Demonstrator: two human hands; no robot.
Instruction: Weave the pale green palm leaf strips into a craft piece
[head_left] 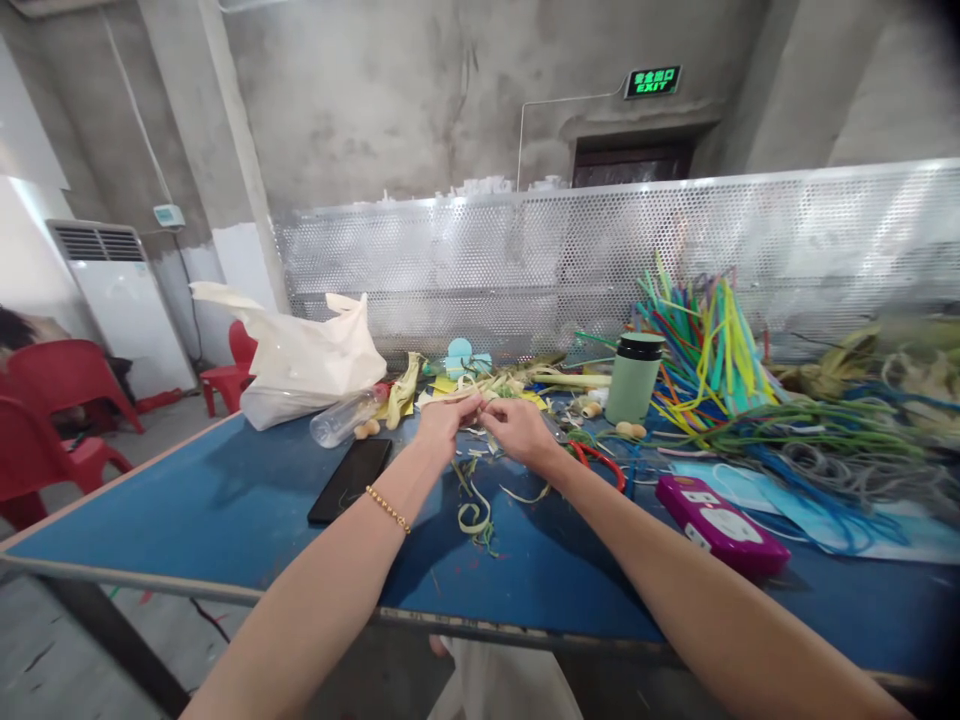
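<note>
Over the middle of the blue table, my left hand and my right hand meet at the fingertips, both closed in a pinch. A pale plant strip shows along the far side of my left fingers. What lies right between the fingertips is too small and covered to make out. Just beyond is a heap of pale plant fibres and stalks. Below my hands lie a curled pale strip and green scraps. Red-handled scissors rest beside my right wrist.
Left of my hands are a black phone, a clear plastic bottle and a white plastic bag. To the right stand a green tumbler, colourful pipe cleaners, a magenta box and green cords. A perforated metal panel borders the back.
</note>
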